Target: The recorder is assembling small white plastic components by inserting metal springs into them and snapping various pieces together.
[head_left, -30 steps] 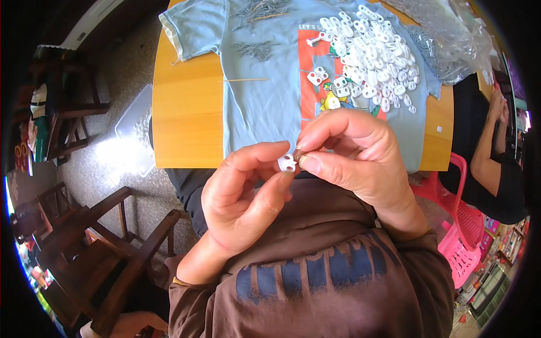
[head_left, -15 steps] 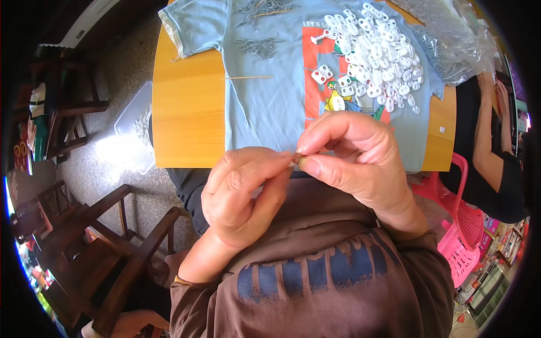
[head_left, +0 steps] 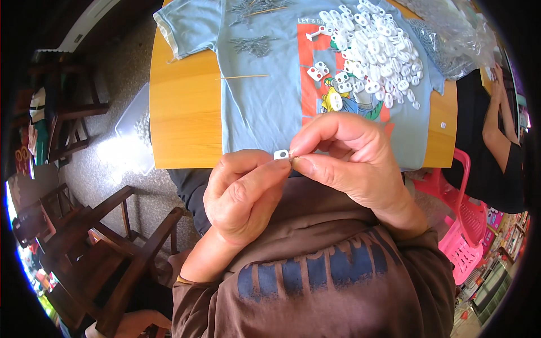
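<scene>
Head cam: small white plastic piece (head_left: 281, 154) pinched btwn both hands' fingers (head_left: 265, 169).

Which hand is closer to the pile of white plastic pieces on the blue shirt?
Right. The right hand is just below the pile of white plastic pieces, apart from it. The left hand is lower and further left, pinching a small white piece with the right.

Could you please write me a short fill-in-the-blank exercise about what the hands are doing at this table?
1. Both hands pinch one small ____ plastic piece between their fingertips.
2. The heap of plastic pieces lies on a light ____ T-shirt.
3. The T-shirt is spread over a ____ table.
4. The plastic stool at the right is ____.

Missing words: white; blue; wooden; pink
</scene>
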